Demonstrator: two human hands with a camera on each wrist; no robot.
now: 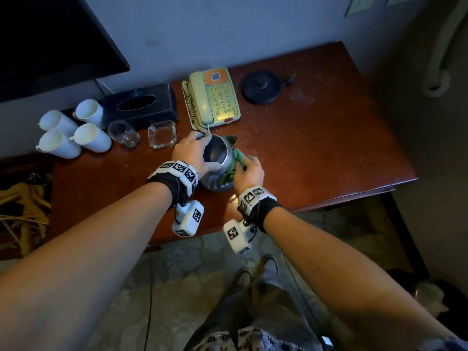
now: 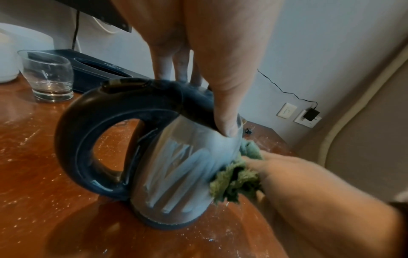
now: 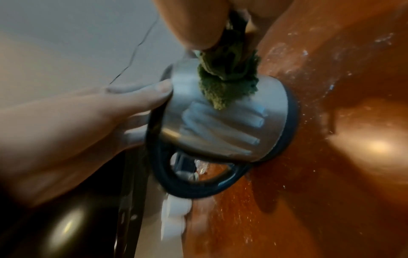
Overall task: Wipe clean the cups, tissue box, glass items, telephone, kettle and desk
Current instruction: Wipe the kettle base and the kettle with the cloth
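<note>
Your left hand (image 1: 192, 153) has its grip clamped over the top of the kettle (image 2: 176, 167), thumb down the steel side and fingers over the far rim, holding it upright on the counter (image 1: 316, 153) near the middle of the front edge. Your right hand (image 1: 249, 171) has its grip bunched around a green cloth (image 2: 237, 178), pressing it against the kettle's right flank.

Along the counter from the left edge: four white cups (image 1: 73, 133) lie clustered at the back left corner, with a black tissue box (image 1: 139, 105) just beside them against the back edge. In front of the box stands a clear glass tumbler (image 1: 124, 134), and just right of it a square glass ashtray (image 1: 162, 135). Next comes the cream telephone (image 1: 215, 97), at the back, its coiled cord running down toward the kettle. Right of the telephone, well apart from the kettle, sits the round black kettle base (image 1: 262, 87). The counter's right half shows pale dusty streaks across the reddish wood.
</note>
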